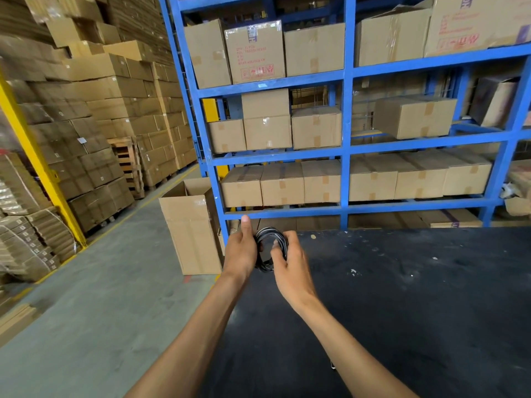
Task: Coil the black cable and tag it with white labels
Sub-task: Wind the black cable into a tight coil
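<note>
A black cable (267, 236) wound into a small round coil is held up between both hands above the far left corner of a black table (402, 297). My left hand (240, 248) grips the coil's left side, thumb pointing up. My right hand (290, 262) curls around the coil's right side, fingers hooked into the loops. The lower part of the coil is hidden between the palms. No white labels are visible.
A blue steel rack (346, 116) stacked with cardboard boxes stands right behind the table. An open tall carton (191, 228) sits on the floor at the table's left corner. Pallets of boxes (94, 116) and a yellow post (37, 165) line the aisle on the left.
</note>
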`<state>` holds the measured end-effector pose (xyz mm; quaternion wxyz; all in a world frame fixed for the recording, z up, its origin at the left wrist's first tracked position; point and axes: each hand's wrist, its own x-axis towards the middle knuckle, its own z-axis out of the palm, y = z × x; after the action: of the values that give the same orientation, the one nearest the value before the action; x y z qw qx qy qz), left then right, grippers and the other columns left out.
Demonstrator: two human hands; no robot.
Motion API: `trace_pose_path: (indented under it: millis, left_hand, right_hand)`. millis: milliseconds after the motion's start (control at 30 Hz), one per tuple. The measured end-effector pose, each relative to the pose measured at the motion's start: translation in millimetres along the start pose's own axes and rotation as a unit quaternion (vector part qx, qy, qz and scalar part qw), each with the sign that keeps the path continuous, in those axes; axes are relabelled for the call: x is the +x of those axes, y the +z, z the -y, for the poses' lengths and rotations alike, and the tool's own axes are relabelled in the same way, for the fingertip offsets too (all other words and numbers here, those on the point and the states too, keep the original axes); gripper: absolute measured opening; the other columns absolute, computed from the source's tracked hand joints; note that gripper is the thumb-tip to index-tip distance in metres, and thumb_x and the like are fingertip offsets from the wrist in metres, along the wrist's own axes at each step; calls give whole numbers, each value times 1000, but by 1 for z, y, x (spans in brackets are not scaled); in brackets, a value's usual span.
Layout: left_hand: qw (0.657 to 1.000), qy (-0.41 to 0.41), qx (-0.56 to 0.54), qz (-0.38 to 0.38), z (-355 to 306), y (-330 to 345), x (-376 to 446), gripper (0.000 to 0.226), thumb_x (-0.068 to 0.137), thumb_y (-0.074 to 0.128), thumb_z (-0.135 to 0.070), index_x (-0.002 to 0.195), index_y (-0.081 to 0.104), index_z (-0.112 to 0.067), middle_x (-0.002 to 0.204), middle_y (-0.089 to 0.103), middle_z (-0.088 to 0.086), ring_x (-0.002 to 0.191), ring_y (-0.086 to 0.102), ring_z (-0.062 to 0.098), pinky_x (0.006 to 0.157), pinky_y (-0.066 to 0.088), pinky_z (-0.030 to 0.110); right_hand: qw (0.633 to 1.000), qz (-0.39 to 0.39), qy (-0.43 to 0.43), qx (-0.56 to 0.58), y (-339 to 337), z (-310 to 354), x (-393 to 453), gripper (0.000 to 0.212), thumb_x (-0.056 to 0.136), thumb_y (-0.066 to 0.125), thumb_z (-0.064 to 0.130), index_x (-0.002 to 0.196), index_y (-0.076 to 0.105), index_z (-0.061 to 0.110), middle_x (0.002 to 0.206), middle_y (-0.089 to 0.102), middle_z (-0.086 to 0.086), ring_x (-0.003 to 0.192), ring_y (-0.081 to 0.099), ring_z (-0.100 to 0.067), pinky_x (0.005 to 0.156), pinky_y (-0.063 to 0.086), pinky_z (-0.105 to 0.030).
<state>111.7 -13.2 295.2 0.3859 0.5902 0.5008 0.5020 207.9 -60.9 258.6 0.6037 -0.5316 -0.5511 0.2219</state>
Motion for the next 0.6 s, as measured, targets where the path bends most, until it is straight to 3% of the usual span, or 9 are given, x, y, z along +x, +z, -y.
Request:
trace_pose_path:
  millis: [67,133,233,300,400,467,600]
  left_hand:
    - [999,19,34,-17,0,-3,3,70,98,22,-62,61,55,-13,56,57,-2,55,51,14,57,39,30]
    - [997,41,61,-28,3,-3,3,72,97,20,-63,60,51,-10,51,52,-3,49,45,13,52,35,27]
    - [998,27,52,-22,5,-3,4,85,95,12,-66,73,62,-1,62,57,7,59,50,18,58,40,30]
    - [1000,-24,1,-19,6,-3,9,89,94,7,-68,78,64,-1,69,58,12,66,52,23,66,43,34]
    - [994,-71,-68,-36,4,-2,12,76,96,9,-66,70,54,-9,67,51,12,61,46,22,62,40,33]
    - [991,-89,-96,-27,2,-1,12,73,96,10,-65,70,52,-11,64,49,10,58,44,20,59,38,32]
    - [982,-122,-139,44,0,-4,12,79,92,12,-73,69,59,-14,45,54,-3,48,48,13,59,41,30]
  right_hand:
    - [1000,16,-13,-12,0,-2,-2,13,104,44,19,116,49,21,104,61,4,91,56,-3,70,42,-3]
    - [999,32,-24,-32,0,-3,-3,21,104,43,16,124,46,20,103,59,4,85,55,-2,67,43,-5]
    - [997,41,-52,-51,1,-1,-5,33,102,43,9,133,44,21,96,58,9,76,54,-3,65,43,-9]
    - [995,42,-69,-53,2,1,-5,38,102,44,7,137,44,21,109,61,8,90,58,-3,77,44,-9]
    - [995,33,-85,-47,4,2,-6,31,105,44,16,136,47,20,120,61,8,105,58,-3,88,42,-6]
    - [995,23,-85,-37,4,3,-5,27,106,43,22,132,50,20,115,61,11,100,58,4,85,41,-1]
    - [997,-5,-65,-33,4,0,0,22,107,41,20,125,52,20,106,63,9,94,60,2,79,44,-3]
